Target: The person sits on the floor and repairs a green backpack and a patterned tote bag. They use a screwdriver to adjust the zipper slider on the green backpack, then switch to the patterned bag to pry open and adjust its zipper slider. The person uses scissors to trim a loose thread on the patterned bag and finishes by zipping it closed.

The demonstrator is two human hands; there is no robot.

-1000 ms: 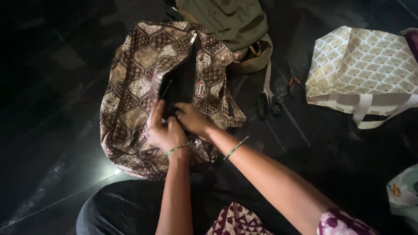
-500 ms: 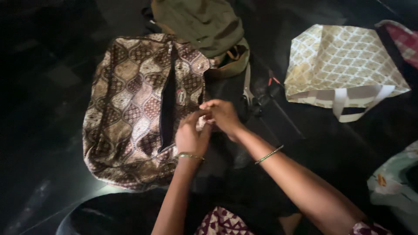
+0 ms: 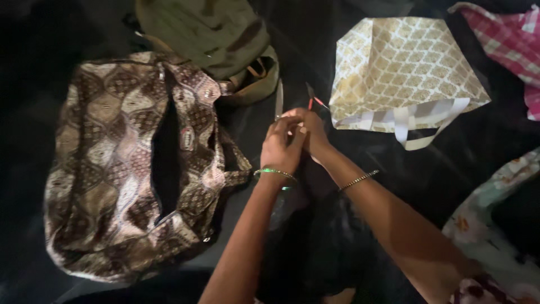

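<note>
scissors (image 3: 279, 100) lay on the dark floor (image 3: 34, 84) just beyond the fingertips, only partly visible: one pale blade stood out above the hands, and a second dark blade with red at its base sat just to its right. both hands met over them. left hand (image 3: 281, 147), green bangle (image 3: 274, 172) at the wrist, was curled with fingers bent toward the right hand (image 3: 310, 130); right hand's fingers were pinched close against the left's. whatever small item they pinched was too hidden to tell. judged: scissors not yet gripped by either hand.

pale blade's long axis ran nearly straight away from the person, tip pointing toward the olive bag (image 3: 211, 39).

outward: brown patterned bag (image 3: 112, 169) well to the left, its zip opening gaping dark; cream lattice-print tote (image 3: 402, 67) just right of the scissors; pink checked cloth (image 3: 506, 39) at far right.
</note>
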